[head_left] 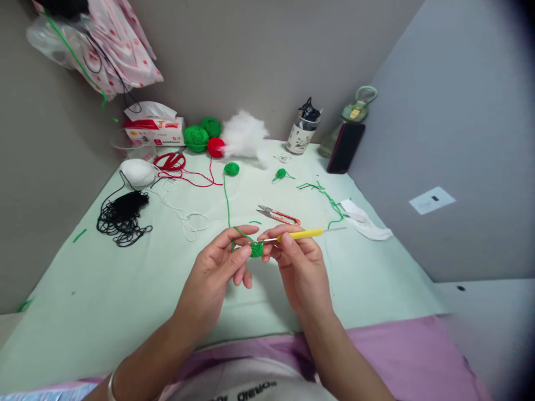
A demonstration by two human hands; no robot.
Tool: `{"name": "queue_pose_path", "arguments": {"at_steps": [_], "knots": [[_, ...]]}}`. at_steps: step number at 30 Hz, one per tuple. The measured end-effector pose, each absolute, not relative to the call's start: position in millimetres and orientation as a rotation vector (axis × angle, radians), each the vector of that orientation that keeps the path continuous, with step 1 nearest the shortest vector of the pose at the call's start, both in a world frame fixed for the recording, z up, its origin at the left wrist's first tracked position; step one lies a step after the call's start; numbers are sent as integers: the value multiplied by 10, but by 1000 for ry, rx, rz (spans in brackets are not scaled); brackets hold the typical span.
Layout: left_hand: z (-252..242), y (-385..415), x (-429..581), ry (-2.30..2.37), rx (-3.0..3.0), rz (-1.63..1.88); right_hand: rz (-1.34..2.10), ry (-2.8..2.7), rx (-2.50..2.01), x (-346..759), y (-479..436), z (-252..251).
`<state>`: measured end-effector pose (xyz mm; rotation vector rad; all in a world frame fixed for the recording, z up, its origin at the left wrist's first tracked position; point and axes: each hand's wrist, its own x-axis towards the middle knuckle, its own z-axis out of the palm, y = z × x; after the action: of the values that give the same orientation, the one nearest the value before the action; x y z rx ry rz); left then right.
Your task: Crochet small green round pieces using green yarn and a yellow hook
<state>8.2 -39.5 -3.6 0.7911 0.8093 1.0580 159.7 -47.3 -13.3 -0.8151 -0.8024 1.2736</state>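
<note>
Between the thumb and fingers of my left hand (217, 264) is pinched a small piece of green crochet work (256, 250). A green yarn strand crosses those fingers and runs up the table to a small green yarn ball (231, 169). My right hand (303, 267) grips a crochet hook (301, 234) by its yellow handle. The hook's metal tip meets the top edge of the green piece; whether it sits inside a stitch is too small to tell. Just beyond my hands lie orange-handled thread snips (279, 215).
At the left are black yarn (125, 214), a white yarn ball (137, 172), red scissors (170, 161) and a tissue box (156, 132). White stuffing (244, 136) sits at the back. A pen cup (301, 135), a phone (346, 148) and green scraps (326, 195) are to the right.
</note>
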Motion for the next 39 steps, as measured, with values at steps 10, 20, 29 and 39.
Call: {"name": "queue_pose_path", "arguments": {"at_steps": [10, 20, 29, 39], "knots": [[60, -434, 130, 811, 785, 1041, 1288, -800, -830, 1692, -532, -54], [100, -534, 99, 798, 796, 1032, 1183, -918, -852, 1663, -657, -83], [45, -516, 43, 792, 835, 1059, 1129, -992, -840, 1639, -640, -68], [125, -574, 24, 1032, 1082, 1142, 526, -1495, -892, 1637, -811, -58]]}}
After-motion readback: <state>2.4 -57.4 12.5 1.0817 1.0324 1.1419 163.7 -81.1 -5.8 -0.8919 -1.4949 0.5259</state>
